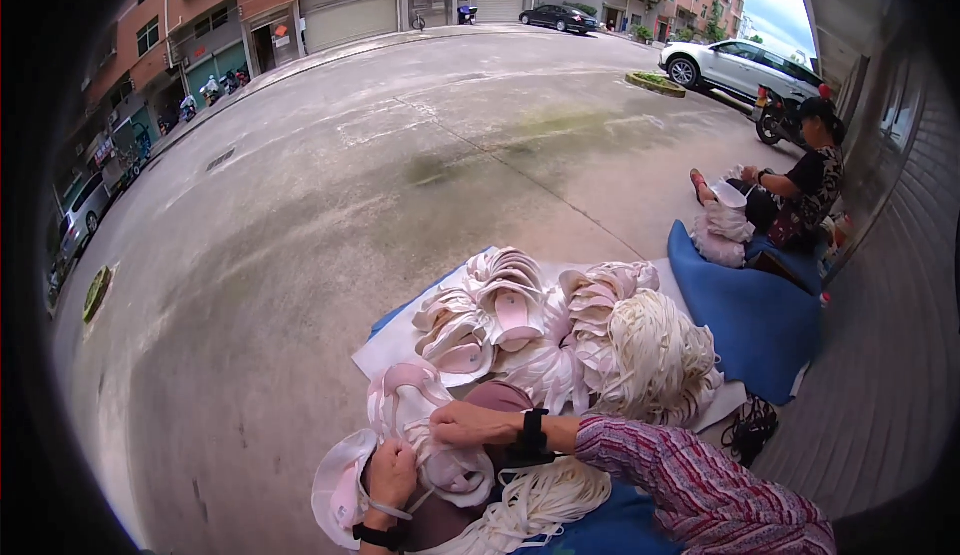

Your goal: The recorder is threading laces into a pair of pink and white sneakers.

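Over my lap, my left hand [391, 473] is closed at the edge of a white shoe upper with a pink lining [340, 485]. A pale lace runs below its fingers. Beside it, my right hand [468, 423] is closed against a second white and pink shoe upper [405, 400] that has laces across it; what its fingertips pinch is hidden. A loose bundle of cream shoelaces [545, 500] lies across my lap, just below the right wrist.
Stacked shoe uppers [510, 305] and a big heap of cream laces [655, 350] cover a white sheet ahead. A blue mat [740, 315] lies to the right, where another person [805, 175] sits handling similar pieces. Dark cords [750, 430] lie beside the shutter wall [890, 355].
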`<action>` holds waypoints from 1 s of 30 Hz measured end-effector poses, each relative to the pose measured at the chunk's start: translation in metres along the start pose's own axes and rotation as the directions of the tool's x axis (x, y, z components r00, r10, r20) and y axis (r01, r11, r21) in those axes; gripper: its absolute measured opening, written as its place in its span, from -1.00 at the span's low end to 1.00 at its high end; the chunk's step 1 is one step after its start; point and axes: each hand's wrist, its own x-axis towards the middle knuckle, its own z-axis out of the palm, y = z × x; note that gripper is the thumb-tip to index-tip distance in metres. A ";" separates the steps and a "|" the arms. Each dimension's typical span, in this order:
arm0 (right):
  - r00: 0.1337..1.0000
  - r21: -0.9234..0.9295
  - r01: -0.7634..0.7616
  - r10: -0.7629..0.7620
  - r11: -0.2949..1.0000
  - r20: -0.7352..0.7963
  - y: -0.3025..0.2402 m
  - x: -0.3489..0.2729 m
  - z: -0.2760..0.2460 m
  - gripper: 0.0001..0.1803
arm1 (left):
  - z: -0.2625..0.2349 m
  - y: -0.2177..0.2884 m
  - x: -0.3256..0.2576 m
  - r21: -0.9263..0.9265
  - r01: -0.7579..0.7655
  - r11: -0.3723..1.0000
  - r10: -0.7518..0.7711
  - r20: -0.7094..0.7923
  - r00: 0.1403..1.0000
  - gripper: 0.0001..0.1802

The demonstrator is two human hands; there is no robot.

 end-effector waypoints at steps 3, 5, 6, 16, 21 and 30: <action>1.000 -0.109 0.012 -0.014 0.994 -0.014 0.008 0.001 0.004 -0.64 | -0.012 0.016 -0.001 -0.380 0.343 0.859 -0.248 0.277 0.928 -0.85; 1.000 -0.170 0.017 -0.020 0.985 -0.014 0.015 0.001 0.007 -0.64 | -0.008 0.018 -0.002 -0.352 0.336 0.873 -0.263 0.239 0.935 -0.87; 0.995 -0.272 0.023 -0.049 0.962 -0.090 0.019 0.005 0.012 -0.65 | -0.009 0.016 -0.005 -0.260 0.299 0.918 -0.265 0.159 0.951 -0.89; 0.968 -0.174 -0.128 0.085 0.976 -0.237 0.014 -0.030 -0.015 -0.77 | -0.009 0.027 -0.015 -0.199 0.269 0.942 -0.266 0.042 0.963 -0.70; 0.982 -0.114 -0.162 0.148 0.980 -0.121 0.014 -0.036 -0.003 -0.76 | -0.006 0.022 -0.016 -0.076 0.265 0.961 -0.263 0.041 0.964 -0.66; 0.994 -0.108 -0.087 0.094 0.990 0.059 -0.013 -0.049 -0.003 -0.79 | -0.005 0.031 -0.041 -0.091 0.158 0.983 -0.160 -0.018 0.987 -0.76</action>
